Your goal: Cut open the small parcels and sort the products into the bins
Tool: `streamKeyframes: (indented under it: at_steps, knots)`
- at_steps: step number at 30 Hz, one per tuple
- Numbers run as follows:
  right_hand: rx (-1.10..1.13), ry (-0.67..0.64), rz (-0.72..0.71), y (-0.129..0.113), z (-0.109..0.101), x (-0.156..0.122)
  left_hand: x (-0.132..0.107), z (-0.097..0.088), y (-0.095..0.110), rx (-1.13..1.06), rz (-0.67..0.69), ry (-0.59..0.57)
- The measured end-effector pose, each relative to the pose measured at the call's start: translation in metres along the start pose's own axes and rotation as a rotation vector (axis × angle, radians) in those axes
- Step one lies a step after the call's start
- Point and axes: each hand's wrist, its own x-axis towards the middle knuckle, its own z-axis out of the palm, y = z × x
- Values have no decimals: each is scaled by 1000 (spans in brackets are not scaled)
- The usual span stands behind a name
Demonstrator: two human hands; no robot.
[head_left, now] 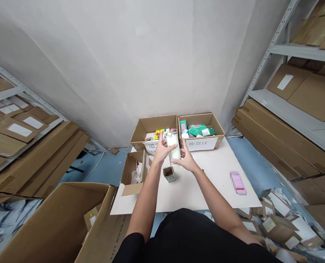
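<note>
A pale whitish-green cylinder with dark lettering on its side (173,149), its exact kind unclear, is held tilted above the table. My left hand (162,149) grips its left side, thumb across the front and index finger stretched up. From the right, my right hand (187,160) holds it too, its thumb over the lower part and its index finger raised. Just below stands a small green and brown carton (169,176) with its top open. Behind the hands are two labelled cardboard boxes: the left box (140,132) has colourful packets, the right box (219,126) green and white cartons.
An open cardboard box (126,171) with white wrapping stands at the white table's (200,197) left. A pixelated pink item (238,182) lies at the right. A large open carton (96,223) is at lower left. Shelves of boxes flank both sides; parcels (280,223) lie at lower right.
</note>
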Motion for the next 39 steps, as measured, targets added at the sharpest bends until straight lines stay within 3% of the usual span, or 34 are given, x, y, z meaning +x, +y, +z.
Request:
streamKeyframes:
  at_steps: [3, 7, 9, 12, 15, 22, 25, 27, 30, 34, 39]
  knots:
    - [53, -56, -2, 2, 1, 0, 0, -1, -2, -56, 1, -30]
    - [-29, 44, -3, 4, 3, 0, 1, -4, -3, -4, 31, -13]
    - [-16, 19, -2, 4, 5, 0, 2, -7, -5, -8, 22, 0]
    - [31, -37, 15, 4, 8, 1, 5, -11, -9, -85, -1, -62]
    - [-27, 47, 14, 6, 12, 1, 7, -15, -15, -105, 24, -117]
    - [7, 5, 36, 11, 19, 5, 7, -20, -14, -94, 10, -76]
    - [-57, 67, 42, 12, 21, 7, 8, -24, -10, -27, 23, -1]
    - [-30, 38, 56, 12, 23, 8, 10, -28, -10, -27, 5, 38]
    - [25, -22, 81, 13, 28, 9, 11, -35, -11, -98, -15, -29]
    - [-53, 48, 95, 15, 32, 11, 12, -43, -15, -101, -17, -87]
    - [33, -46, 97, 21, 36, 15, 14, -52, -19, -150, -46, -123]
